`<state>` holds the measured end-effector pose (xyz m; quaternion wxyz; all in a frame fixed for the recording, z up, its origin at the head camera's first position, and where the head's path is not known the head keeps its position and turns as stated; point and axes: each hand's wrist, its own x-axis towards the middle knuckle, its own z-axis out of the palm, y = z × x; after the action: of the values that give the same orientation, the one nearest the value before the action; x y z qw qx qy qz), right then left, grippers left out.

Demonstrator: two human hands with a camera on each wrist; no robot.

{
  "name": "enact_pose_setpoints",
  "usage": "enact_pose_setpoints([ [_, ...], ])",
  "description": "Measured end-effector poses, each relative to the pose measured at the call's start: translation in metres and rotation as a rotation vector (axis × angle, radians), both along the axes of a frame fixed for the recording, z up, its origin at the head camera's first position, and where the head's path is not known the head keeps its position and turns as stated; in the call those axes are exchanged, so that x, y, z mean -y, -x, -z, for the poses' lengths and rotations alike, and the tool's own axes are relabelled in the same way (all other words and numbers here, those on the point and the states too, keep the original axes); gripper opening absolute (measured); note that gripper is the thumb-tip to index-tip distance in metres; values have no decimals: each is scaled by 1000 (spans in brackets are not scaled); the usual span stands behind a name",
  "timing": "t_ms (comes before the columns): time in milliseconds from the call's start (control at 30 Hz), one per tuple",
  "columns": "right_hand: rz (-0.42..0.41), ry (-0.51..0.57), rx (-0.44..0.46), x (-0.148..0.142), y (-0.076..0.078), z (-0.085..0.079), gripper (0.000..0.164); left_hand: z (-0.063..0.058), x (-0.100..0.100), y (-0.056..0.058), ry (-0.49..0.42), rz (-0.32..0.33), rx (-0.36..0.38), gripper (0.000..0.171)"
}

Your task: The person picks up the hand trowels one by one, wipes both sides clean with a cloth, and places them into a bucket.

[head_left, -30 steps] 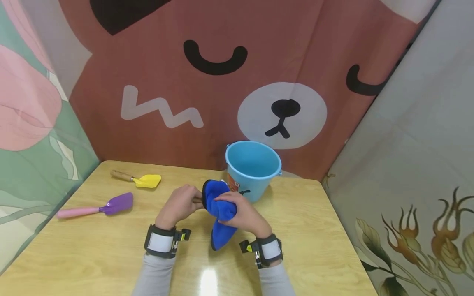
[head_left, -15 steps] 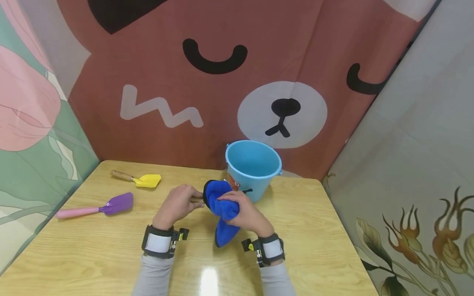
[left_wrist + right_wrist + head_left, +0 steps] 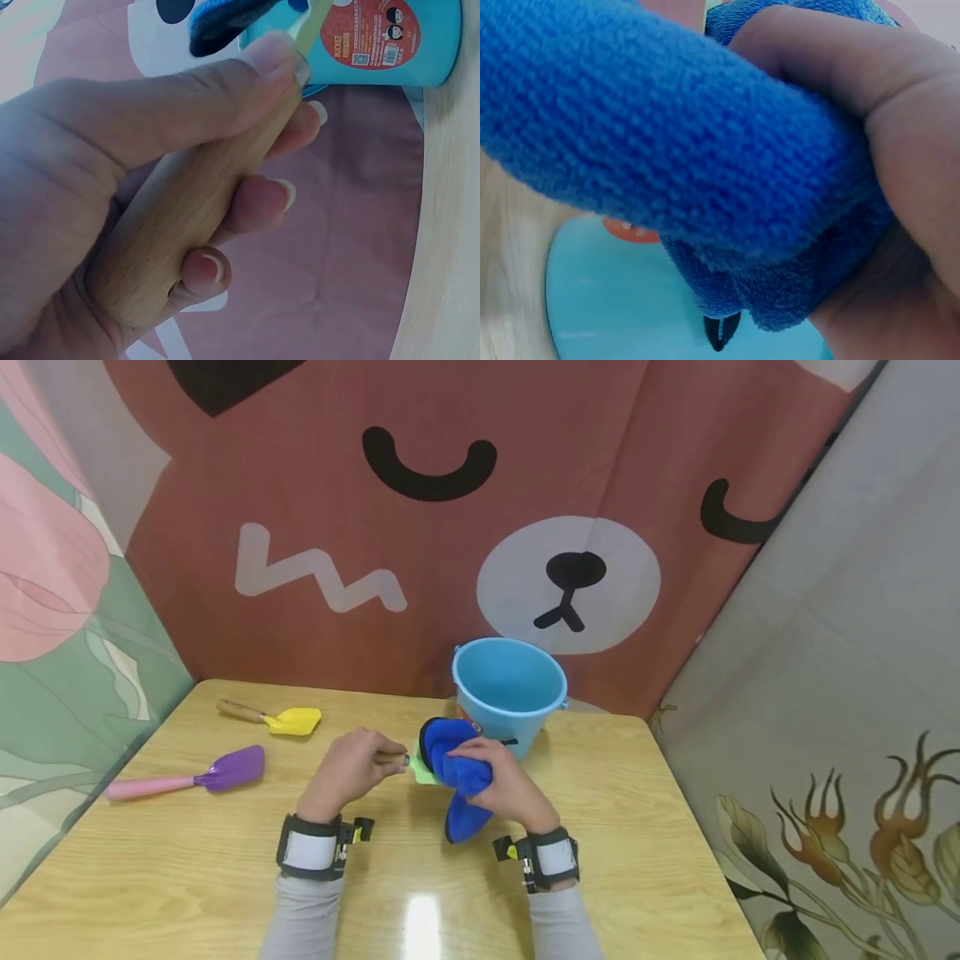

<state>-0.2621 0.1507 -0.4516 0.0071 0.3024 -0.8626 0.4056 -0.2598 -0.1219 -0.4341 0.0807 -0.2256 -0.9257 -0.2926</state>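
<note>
My left hand grips the wooden handle of a small toy shovel, its fingers wrapped round the wood. The shovel's pale green blade shows partly; the rest is hidden by a blue cloth with a dark edge. In my right hand the cloth is bunched up and held against the blade. One corner of it hangs below the hand. The right wrist view shows the cloth's terry weave filling the space before the thumb. Just behind both hands stands a light blue bucket.
A yellow shovel with a wooden handle lies at the table's back left. Nearer lies a purple shovel with a pink handle. The wooden table meets a bear-print curtain at its back edge.
My left hand has drawn slightly left and the cloth has slid right along the shovel, uncovering part of the green blade. The view has also shifted a little.
</note>
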Motion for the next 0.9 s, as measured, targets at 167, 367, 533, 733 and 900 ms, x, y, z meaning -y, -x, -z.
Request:
enact_pose_setpoints([
  [167,18,35,-4,-7,0,-2,59,-2,4,-1,-9,-2,-6,25],
  [367,7,75,-71,-13,2,-3,56,-6,8,0,-21,-11,-21,26],
  [533,17,105,-130,-16,4,-3,59,-7,10,0,-42,-30,18,29],
  [733,83,152,-211,-18,5,-5,59,-5,12,0,-68,-30,38,30],
  [900,109,246,-327,-17,7,-6,55,-5,10,0,-70,-35,62,29],
])
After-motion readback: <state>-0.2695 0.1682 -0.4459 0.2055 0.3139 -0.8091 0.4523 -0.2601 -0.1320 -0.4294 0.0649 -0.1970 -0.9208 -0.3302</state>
